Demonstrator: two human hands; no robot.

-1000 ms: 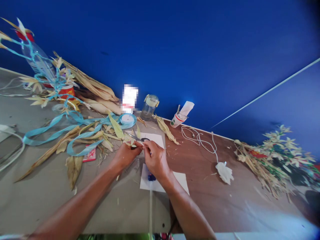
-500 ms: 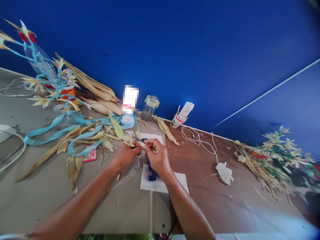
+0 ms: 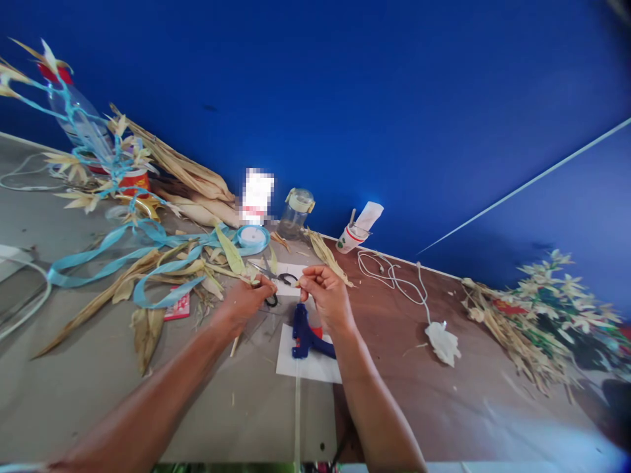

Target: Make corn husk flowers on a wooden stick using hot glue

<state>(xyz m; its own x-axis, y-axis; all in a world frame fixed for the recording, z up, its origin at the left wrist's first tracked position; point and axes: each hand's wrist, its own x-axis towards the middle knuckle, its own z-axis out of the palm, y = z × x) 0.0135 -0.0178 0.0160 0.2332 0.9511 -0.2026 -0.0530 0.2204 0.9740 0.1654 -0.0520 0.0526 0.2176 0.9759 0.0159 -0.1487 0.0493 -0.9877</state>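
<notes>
My left hand [image 3: 249, 299] is closed, its thumb and fingers pinching a small pale bit that looks like corn husk [image 3: 255, 281]. To the right, my right hand [image 3: 325, 295] pinches another tiny pale piece [image 3: 297, 284] at its fingertips, too small to make out well. A gap separates the two hands. Scissors with black handles [image 3: 287, 279] lie between and behind them, partly covered by my left hand. Below my right hand, a blue glue gun [image 3: 302, 335] with a red trigger rests on white paper [image 3: 286, 364], a long glue stick [image 3: 298, 407] reaching toward the table's front edge.
Dried corn husks [image 3: 148, 341] and light blue ribbon [image 3: 83, 272] spread over the left side, near a ribbon spool [image 3: 253, 236]. At the back stand a glass jar [image 3: 296, 213] and a paper cup [image 3: 350, 238]. A white cable [image 3: 399, 289] and husk flowers [image 3: 566, 289] lie on the right.
My hands, close together before, have drawn apart. My right hand has moved right with a small piece at its fingertips, and more of the glue gun and the scissor handles now shows.
</notes>
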